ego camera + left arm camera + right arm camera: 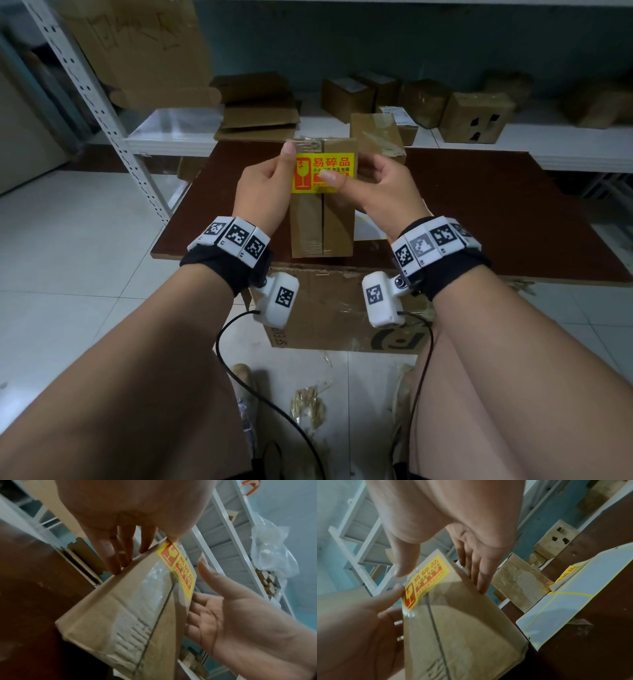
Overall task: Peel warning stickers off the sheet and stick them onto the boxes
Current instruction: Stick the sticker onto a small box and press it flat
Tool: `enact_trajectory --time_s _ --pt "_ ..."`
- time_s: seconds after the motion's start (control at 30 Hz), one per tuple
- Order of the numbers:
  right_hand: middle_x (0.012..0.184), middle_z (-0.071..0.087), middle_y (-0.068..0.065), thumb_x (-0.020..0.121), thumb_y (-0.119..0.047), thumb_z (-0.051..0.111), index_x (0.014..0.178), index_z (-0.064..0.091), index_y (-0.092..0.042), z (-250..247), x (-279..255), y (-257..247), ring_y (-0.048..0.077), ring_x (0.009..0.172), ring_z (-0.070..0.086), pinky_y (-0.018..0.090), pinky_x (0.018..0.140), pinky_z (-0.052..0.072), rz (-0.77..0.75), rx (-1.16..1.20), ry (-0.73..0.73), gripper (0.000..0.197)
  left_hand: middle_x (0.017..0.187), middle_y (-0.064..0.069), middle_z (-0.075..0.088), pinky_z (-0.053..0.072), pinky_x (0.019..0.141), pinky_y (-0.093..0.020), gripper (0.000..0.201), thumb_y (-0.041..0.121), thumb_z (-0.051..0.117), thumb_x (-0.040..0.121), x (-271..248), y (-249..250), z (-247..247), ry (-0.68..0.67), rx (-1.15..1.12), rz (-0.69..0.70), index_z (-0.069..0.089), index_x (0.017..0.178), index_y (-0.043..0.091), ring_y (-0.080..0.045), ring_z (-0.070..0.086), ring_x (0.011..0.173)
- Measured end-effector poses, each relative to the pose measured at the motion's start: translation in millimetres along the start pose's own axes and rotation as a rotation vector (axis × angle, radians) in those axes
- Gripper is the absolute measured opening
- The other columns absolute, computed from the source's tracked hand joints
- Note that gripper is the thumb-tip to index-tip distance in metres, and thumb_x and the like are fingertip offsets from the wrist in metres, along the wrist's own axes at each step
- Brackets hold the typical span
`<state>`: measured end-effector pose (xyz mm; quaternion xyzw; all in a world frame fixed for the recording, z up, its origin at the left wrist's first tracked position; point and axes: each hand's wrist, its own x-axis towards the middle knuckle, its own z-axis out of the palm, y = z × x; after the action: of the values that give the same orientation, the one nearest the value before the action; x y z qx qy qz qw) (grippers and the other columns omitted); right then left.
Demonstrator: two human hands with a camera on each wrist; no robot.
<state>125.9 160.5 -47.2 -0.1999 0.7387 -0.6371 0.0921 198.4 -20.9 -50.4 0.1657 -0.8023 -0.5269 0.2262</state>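
Above the brown table (479, 212), both hands hold a box (322, 219) upright, sticker (322, 171) near its top. Left hand (120, 520) grips the left edge; right hand (453, 527) clasps the right edge, thumb pressing the sticker, sheet (565, 601) just beside.

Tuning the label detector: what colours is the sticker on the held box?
Sticker: yellow with red print, clearest in the head view.

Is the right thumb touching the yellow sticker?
Touching. The head view shows the right hand's thumb pressed flat on the yellow sticker on the box.
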Motion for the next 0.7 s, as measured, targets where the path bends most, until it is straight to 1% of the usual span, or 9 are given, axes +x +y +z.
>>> enact_trajectory --time_s 0.1,0.13,0.23,0.33,0.4,0.43,0.5,0.57,0.7 --pt "0.112 0.077 -0.020 0.075 -0.055 0.092 0.130 0.070 -0.031 1 -5 -1 -0.017 0.102 0.066 0.005 0.090 0.051 -0.104 -0.161 0.066 0.064 0.062 0.019 0.070 0.039 0.061 -0.021 0.055 0.062 0.043 0.109 -3 -2 1 0.005 0.040 0.063 0.083 0.101 0.024 0.006 0.063 0.060" --pt "0.111 0.077 -0.021 0.078 -0.055 0.090 0.128 0.072 -0.030 2 -6 -1 -0.019 0.101 0.065 0.004 0.088 0.049 -0.118 -0.201 0.085 0.059 0.074 0.013 0.075 0.040 0.061 -0.017 0.058 0.064 0.043 0.107 -2 -4 1 0.009 0.051 0.081 0.083 0.109 0.022 -0.002 0.070 0.070" --pt "0.111 0.081 -0.013 0.087 -0.057 0.082 0.121 0.078 -0.027 3 -3 -1 -0.002 0.109 0.072 0.028 0.101 0.058 -0.069 -0.179 0.122 0.045 0.106 0.001 0.076 0.040 0.061 -0.008 0.067 0.069 0.043 0.105 -1 -7 0 0.007 0.080 0.125 0.080 0.121 0.016 -0.021 0.071 0.099" --pt "0.117 0.081 0.008 0.104 -0.058 0.060 0.109 0.082 -0.024 -1 -1 -3 0.026 0.116 0.074 0.051 0.104 0.059 0.000 -0.082 0.091 0.041 0.116 -0.006 0.079 0.043 0.067 -0.019 0.068 0.073 0.041 0.104 2 -9 -2 -0.001 0.075 0.100 0.079 0.124 0.020 -0.007 0.072 0.086" --pt "0.125 0.074 0.022 0.103 -0.062 0.056 0.109 0.081 -0.020 -4 -1 -7 0.041 0.122 0.068 0.063 0.101 0.058 0.050 -0.043 0.077 0.049 0.111 0.000 0.079 0.042 0.064 -0.015 0.066 0.071 0.042 0.104 1 -9 -3 -0.001 0.069 0.097 0.079 0.124 0.020 0.005 0.067 0.071" --pt "0.123 0.076 0.019 0.101 -0.063 0.060 0.111 0.080 -0.020 -4 -4 -10 0.037 0.120 0.071 0.060 0.099 0.060 0.057 -0.030 0.078 0.049 0.104 0.007 0.077 0.040 0.060 -0.010 0.066 0.068 0.042 0.106 0 -8 -4 0.001 0.069 0.104 0.079 0.124 0.017 0.009 0.067 0.068" --pt "0.114 0.081 -0.004 0.090 -0.064 0.075 0.117 0.077 -0.024 -2 -6 -11 0.013 0.108 0.077 0.045 0.096 0.063 0.031 -0.024 0.093 0.049 0.080 0.010 0.074 0.037 0.053 -0.004 0.064 0.061 0.044 0.108 -3 -6 -3 -0.007 0.056 0.114 0.079 0.117 0.008 0.013 0.063 0.060" --pt "0.109 0.080 -0.014 0.081 -0.061 0.086 0.118 0.075 -0.027 2 -7 -9 0.003 0.102 0.076 0.039 0.093 0.065 -0.014 -0.078 0.148 0.052 0.060 0.021 0.068 0.036 0.054 -0.002 0.061 0.061 0.044 0.108 -5 -3 -3 -0.025 0.043 0.113 0.081 0.110 0.014 0.012 0.059 0.057" --pt "0.111 0.081 -0.010 0.087 -0.056 0.082 0.119 0.076 -0.024 3 -2 -3 0.007 0.105 0.076 0.045 0.098 0.063 -0.014 -0.070 0.150 0.045 0.093 0.015 0.078 0.048 0.073 -0.009 0.065 0.074 0.051 0.099 -3 -6 -5 -0.065 0.000 0.116 0.077 0.130 0.023 0.006 0.068 0.084"
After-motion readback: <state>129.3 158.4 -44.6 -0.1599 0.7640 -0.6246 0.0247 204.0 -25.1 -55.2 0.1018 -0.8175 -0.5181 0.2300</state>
